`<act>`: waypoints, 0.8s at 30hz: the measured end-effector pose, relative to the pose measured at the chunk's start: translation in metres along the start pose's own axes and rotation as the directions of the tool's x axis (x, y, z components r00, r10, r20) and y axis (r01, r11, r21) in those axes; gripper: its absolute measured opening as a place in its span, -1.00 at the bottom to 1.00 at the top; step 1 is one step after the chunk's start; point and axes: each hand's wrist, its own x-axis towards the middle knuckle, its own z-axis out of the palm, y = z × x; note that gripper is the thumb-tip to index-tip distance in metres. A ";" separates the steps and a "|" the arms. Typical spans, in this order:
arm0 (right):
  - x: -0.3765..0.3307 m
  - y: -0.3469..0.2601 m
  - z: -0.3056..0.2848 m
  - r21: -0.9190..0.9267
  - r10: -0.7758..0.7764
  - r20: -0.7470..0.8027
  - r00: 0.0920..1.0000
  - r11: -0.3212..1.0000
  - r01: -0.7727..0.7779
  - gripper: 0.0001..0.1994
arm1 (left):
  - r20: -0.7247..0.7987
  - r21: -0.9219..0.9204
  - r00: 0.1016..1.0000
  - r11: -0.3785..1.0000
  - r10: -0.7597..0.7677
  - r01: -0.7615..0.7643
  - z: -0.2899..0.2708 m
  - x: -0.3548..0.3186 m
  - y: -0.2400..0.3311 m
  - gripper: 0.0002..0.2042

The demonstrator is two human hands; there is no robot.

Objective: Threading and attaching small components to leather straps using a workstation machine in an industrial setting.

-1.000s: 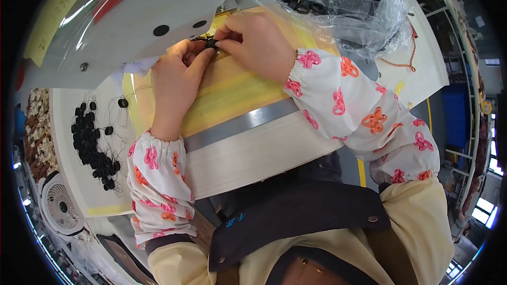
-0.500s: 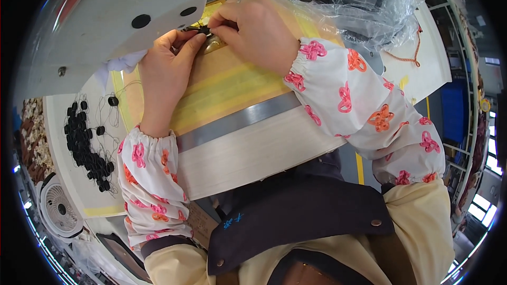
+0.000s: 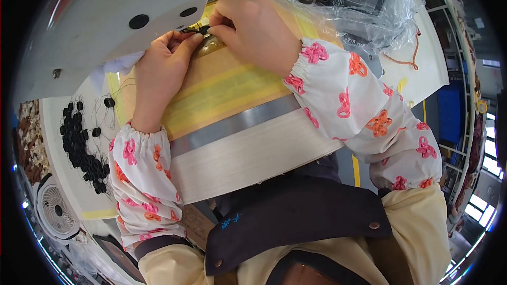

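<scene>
Centrally, small black part (image 3: 196, 29): pinched between both hands just under the machine head (image 3: 121, 16), at the far edge of the yellow-taped plate (image 3: 227, 92); held there, by the look of it, so that it sits beneath the machine's working point

Left hand (image 3: 158, 74): fingertips closed together on the near end of the part, palm resting on the plate, likely for steadiness

Right hand (image 3: 256, 31): thumb and forefinger clamped on the part's other end, wrist arched over the plate, probably to keep the part level

Clear bag (image 3: 364, 10): beyond the plate to the right, holding many black parts; near enough to the right hand to serve as stock

Loose black pieces (image 3: 82, 145): scattered left of the plate on the pale bench, beside the left sleeve, seemingly set down on that side

Small fan (image 3: 55, 214): left of the plate, nearer the body, at the bench edge

Orange cord (image 3: 412, 55): right of the plate, lying loose below the bag
</scene>
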 end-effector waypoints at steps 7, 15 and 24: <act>0.004 -0.010 -0.004 -0.012 0.076 0.049 0.996 0.997 -0.076 -0.92 | -0.009 -0.014 1.000 1.000 0.019 -0.019 -0.004 -0.001 -0.005 -0.76; 0.001 -0.005 -0.004 -0.015 0.096 0.064 0.993 0.995 -0.096 -0.88 | -0.019 -0.004 0.996 0.996 0.084 -0.084 0.001 -0.003 -0.004 -0.77; 0.007 -0.001 -0.005 -0.042 0.160 0.089 0.983 0.987 -0.157 -0.91 | -0.029 0.002 0.994 0.995 0.102 -0.102 0.001 0.007 -0.010 -0.74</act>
